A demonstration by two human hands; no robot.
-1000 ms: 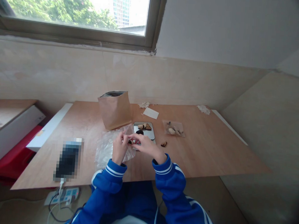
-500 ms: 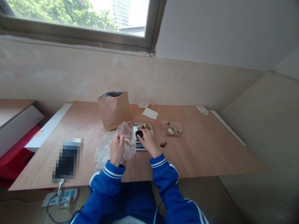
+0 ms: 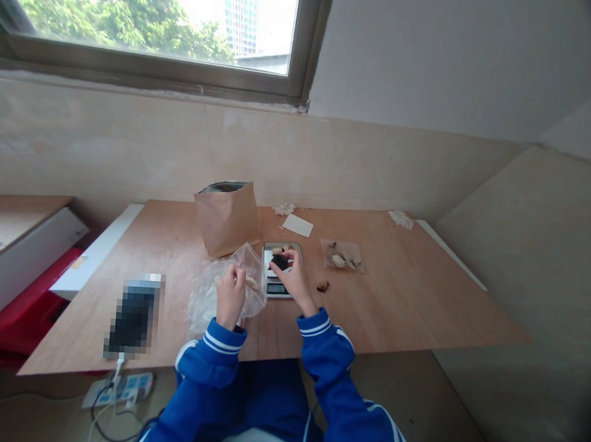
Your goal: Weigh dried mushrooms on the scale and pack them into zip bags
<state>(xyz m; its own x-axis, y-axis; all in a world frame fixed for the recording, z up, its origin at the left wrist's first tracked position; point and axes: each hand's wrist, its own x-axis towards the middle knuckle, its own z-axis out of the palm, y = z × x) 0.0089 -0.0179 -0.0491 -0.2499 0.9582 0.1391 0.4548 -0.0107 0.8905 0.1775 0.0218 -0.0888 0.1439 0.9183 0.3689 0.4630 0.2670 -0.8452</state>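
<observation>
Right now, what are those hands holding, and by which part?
The left hand grips a clear bag by its left side; the right hand pinches a dark piece by its edges.

Scale display [image 3: 277, 289] too small to read; dark device [image 3: 132, 318] pixelated; window [image 3: 152, 25] cut off above.

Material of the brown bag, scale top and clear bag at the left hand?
Brown bag: likely kraft paper, matte; silvery inside hints at foil lining.
Scale top: smooth, silvery sheen, perhaps steel.
Clear bag: probably thin plastic film, glossy; see-through, creased.
</observation>
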